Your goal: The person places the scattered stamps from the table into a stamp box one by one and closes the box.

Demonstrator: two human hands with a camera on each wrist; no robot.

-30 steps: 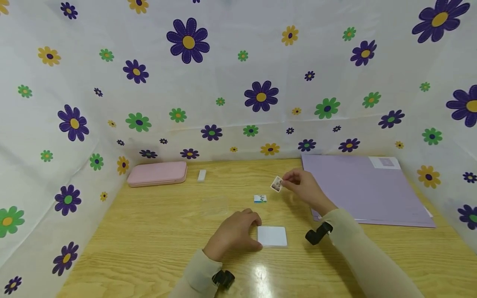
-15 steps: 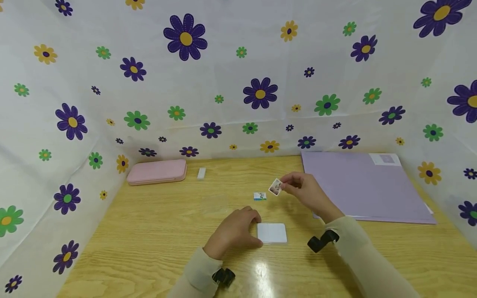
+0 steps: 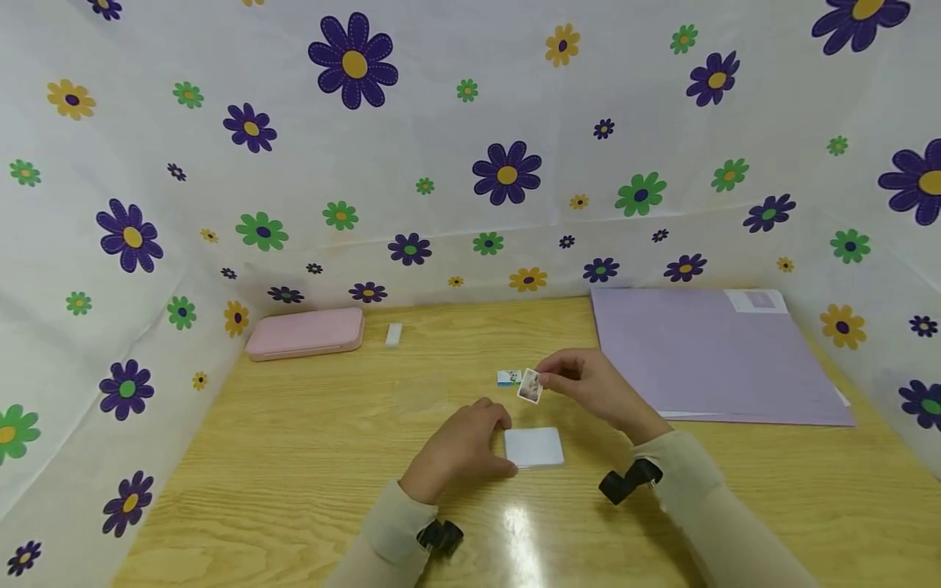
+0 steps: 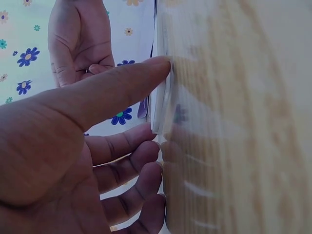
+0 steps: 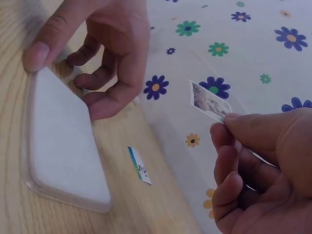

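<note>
My right hand (image 3: 591, 385) pinches a small white-bordered stamp (image 3: 530, 387) between thumb and fingertip, above the table. The right wrist view shows the stamp tilted, with a brownish picture on it. My left hand (image 3: 465, 443) holds the left end of a flat white rectangular case (image 3: 535, 447) lying on the table, thumb at its near corner and index finger at the far one. Clear edging shows around the case (image 5: 68, 146) in the right wrist view. A second stamp (image 3: 506, 378), blue and green at one edge, lies just behind the held one.
On the wooden table (image 3: 294, 457), a thin clear plastic sheet (image 3: 421, 394) lies left of centre. Behind it are a white eraser-like block (image 3: 394, 335) and a pink case (image 3: 305, 334). A large purple folder (image 3: 706, 351) lies at right. Flowered cloth (image 3: 441, 122) surrounds the table.
My right hand has moved left and slightly nearer with the stamp, which now hangs close beside the second stamp. My left hand stays at the white case. The head view has tilted down a little.
</note>
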